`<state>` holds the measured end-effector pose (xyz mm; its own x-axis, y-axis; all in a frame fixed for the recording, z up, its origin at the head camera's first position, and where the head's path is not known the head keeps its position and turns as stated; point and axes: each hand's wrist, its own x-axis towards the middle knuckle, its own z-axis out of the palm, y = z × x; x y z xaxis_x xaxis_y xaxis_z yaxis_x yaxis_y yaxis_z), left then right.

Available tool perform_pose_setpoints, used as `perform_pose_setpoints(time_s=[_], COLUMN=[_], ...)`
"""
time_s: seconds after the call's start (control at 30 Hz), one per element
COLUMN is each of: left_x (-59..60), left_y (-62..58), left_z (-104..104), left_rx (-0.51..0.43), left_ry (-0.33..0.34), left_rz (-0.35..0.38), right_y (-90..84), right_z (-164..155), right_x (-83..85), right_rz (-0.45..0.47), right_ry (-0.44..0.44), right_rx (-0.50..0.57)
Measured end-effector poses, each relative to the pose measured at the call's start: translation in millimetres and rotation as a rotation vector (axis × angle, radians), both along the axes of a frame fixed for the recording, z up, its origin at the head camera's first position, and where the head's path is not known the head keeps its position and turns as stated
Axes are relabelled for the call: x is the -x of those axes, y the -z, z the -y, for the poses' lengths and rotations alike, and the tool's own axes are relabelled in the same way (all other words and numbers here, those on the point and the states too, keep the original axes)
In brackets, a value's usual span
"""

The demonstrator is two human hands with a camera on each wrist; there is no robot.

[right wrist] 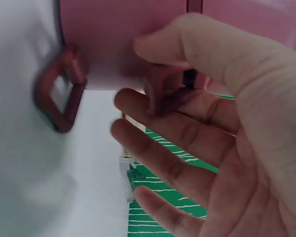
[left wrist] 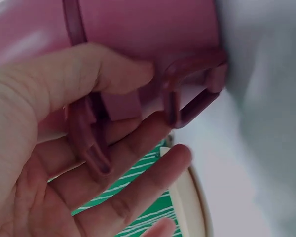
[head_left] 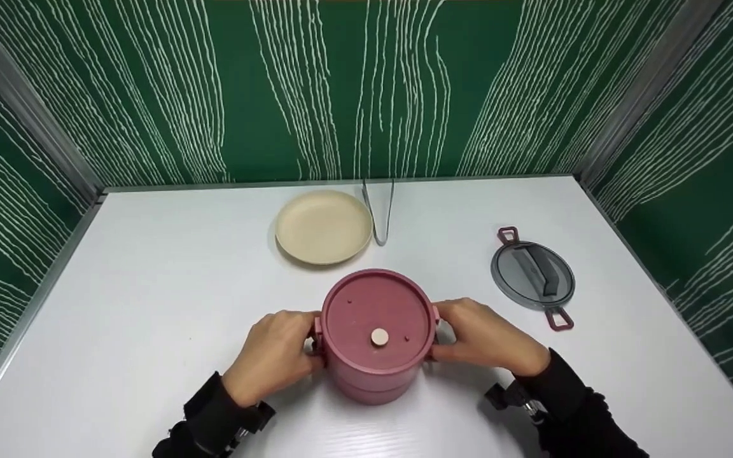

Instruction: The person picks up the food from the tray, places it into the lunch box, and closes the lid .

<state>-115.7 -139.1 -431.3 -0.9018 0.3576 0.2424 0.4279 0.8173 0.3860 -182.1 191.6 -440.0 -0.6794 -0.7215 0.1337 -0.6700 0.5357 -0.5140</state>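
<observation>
A dusty-red pot (head_left: 366, 381) with a flat lid (head_left: 376, 302) and a small cream knob (head_left: 379, 337) stands upright at the front middle. My left hand (head_left: 277, 350) holds it by an upper side handle (left wrist: 91, 143), the thumb against the wall and fingers behind the handle. On the opposite side my right hand (head_left: 484, 337) grips the matching upper handle (right wrist: 163, 91) between thumb and fingers. Lower loop handles show in both wrist views, the left one (left wrist: 195, 91) and the right one (right wrist: 59, 91), neither held.
Behind the pot lie a cream plate (head_left: 323, 227) and V-shaped metal tongs (head_left: 380, 232). To the right lies a round grey lidded piece (head_left: 519, 280) with a dark grip and two dark red loop handles. Green panels (head_left: 239, 146) with white lines border the white table (head_left: 118, 318).
</observation>
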Motion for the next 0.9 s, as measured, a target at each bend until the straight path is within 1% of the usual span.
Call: perform_pose_setpoints(time_s=[0.13,0.2,0.27,0.37,0.53,0.63,0.9], left_x=[4.3,6.1,7.3,8.9,9.9,10.0,9.2], left_y=[5.8,7.5,8.0,6.8,5.6,6.2,10.1], left_z=[0.3,0.6,1.3,2.7,5.8,7.2,8.2], left_rx=[-0.056,-0.077,-0.084,-0.079,-0.075,-0.07,-0.043], left_ry=[-0.054,-0.075,-0.086,-0.1,-0.106,-0.096,-0.072], left_rz=[0.003,0.017,0.029,0.068,0.147,0.174,0.159], right_y=[5.2,7.6,9.4,10.6,11.0,10.7,10.2], right_z=[0.3,0.2,0.0,0.1,0.5,0.6,-0.5], right_x=[4.7,6.8,8.6,10.1,10.0,9.4,10.1], right_rz=[-0.036,-0.052,-0.06,-0.061,-0.07,-0.065,-0.011], right_ry=[0.057,0.082,0.092,0.096,0.096,0.099,0.102], right_rx=[0.032,0.044,0.055,0.066,0.063,0.058,0.045])
